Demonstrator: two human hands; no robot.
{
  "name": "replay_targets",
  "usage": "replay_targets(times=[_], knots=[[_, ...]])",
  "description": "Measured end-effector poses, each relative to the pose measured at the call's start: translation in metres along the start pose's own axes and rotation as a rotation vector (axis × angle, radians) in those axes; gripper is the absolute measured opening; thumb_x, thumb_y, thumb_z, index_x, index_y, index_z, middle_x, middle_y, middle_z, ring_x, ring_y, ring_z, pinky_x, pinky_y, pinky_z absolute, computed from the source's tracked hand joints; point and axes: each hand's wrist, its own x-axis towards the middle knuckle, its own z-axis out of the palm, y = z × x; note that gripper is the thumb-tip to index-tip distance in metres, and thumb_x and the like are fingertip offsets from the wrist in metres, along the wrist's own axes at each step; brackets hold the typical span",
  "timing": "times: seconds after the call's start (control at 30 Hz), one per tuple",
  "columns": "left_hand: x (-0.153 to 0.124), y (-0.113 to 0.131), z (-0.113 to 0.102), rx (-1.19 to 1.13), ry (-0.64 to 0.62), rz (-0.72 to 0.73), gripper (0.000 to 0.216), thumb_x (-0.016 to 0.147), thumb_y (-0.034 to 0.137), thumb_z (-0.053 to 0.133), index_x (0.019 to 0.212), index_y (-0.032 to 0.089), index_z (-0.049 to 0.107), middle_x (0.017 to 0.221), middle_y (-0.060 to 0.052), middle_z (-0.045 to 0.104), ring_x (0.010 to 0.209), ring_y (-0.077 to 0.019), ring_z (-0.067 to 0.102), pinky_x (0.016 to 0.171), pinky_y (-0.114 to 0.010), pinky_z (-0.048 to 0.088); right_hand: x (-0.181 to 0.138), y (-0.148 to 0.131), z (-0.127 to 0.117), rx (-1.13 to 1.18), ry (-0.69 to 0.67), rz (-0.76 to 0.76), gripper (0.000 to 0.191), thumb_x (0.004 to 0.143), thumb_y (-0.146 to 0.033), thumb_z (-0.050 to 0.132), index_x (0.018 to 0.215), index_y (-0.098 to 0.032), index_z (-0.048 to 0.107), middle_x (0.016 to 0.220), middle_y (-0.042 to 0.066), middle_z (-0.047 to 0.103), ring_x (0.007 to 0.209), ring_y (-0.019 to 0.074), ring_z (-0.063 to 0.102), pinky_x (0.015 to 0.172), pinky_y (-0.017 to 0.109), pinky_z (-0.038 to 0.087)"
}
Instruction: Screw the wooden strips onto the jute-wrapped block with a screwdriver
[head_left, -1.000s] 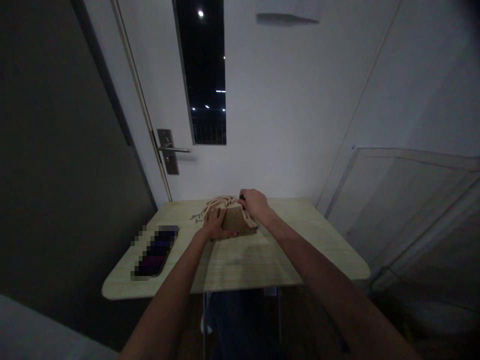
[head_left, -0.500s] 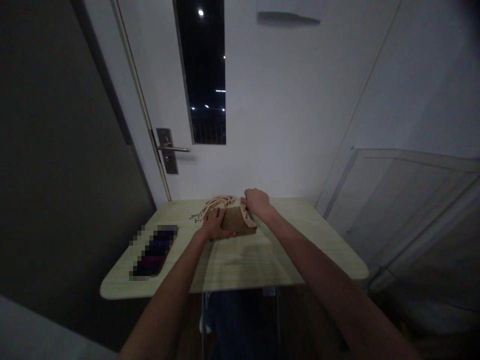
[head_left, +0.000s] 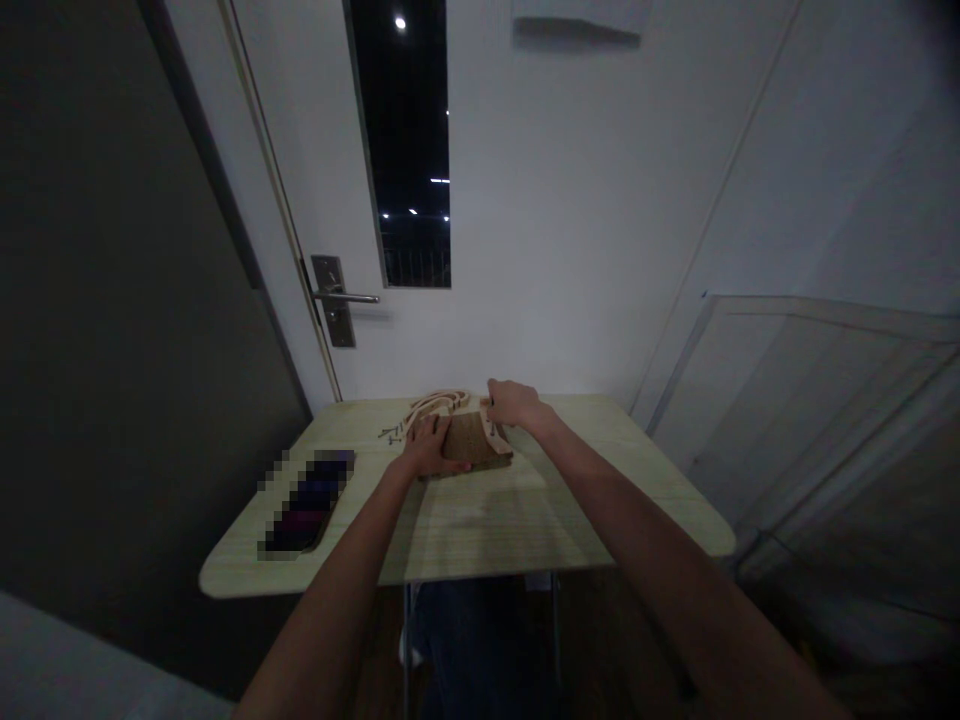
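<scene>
Both hands on a brown wooden block at the far middle of a pale wood-grain table.

Wooden block (head_left: 474, 444): dark brown, matte, flat top, wedge-like outline, sits at 12 o'clock on the table (head_left: 480, 520). Left hand (head_left: 427, 447) lies flat, fingers spread, on the block's 9 o'clock edge. Right hand (head_left: 508, 402) curls over its 1 o'clock corner; grip unclear. Light curved plywood cutouts (head_left: 437, 403) lie touching the block at 11 o'clock. Small dark screws (head_left: 391, 433) at 9 o'clock. Pixelated dark rectangle (head_left: 306, 503) near the table's 8 o'clock edge.
</scene>
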Motion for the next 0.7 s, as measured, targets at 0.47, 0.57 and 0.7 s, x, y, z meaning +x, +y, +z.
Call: replay_targets(times=[0.47, 0.57, 0.7], knots=[[-0.002, 0.002, -0.003, -0.015, 0.003, -0.012, 0.118, 0.059, 0.077, 0.062, 0.149, 0.013, 0.020, 0.155, -0.024, 0.013, 0.144, -0.0383, 0.011, 0.114, -0.054, 0.015, 0.007, 0.006, 0.000, 0.033, -0.026, 0.069, 0.051, 0.089, -0.047, 0.049, 0.128, -0.014, 0.048, 0.121, 0.020, 0.063, 0.109, 0.0265, 0.064, 0.082, 0.034, 0.051], [-0.003, 0.004, -0.004, -0.015, 0.004, -0.013, 0.116, 0.060, 0.076, 0.063, 0.149, 0.014, 0.021, 0.156, -0.024, 0.013, 0.144, -0.0380, 0.011, 0.114, -0.053, 0.014, 0.009, 0.008, 0.000, 0.049, -0.053, 0.054, 0.054, 0.089, -0.046, 0.049, 0.130, -0.013, 0.044, 0.122, 0.020, 0.063, 0.110, 0.0270, 0.063, 0.081, 0.034, 0.051], [-0.004, 0.005, -0.007, -0.017, -0.008, -0.014, 0.116, 0.060, 0.074, 0.064, 0.149, 0.014, 0.020, 0.155, -0.024, 0.013, 0.144, -0.0386, 0.010, 0.114, -0.055, 0.015, 0.012, 0.008, 0.000, 0.058, -0.083, 0.050, 0.054, 0.089, -0.045, 0.048, 0.129, -0.009, 0.046, 0.121, 0.023, 0.062, 0.110, 0.0276, 0.063, 0.080, 0.033, 0.051]])
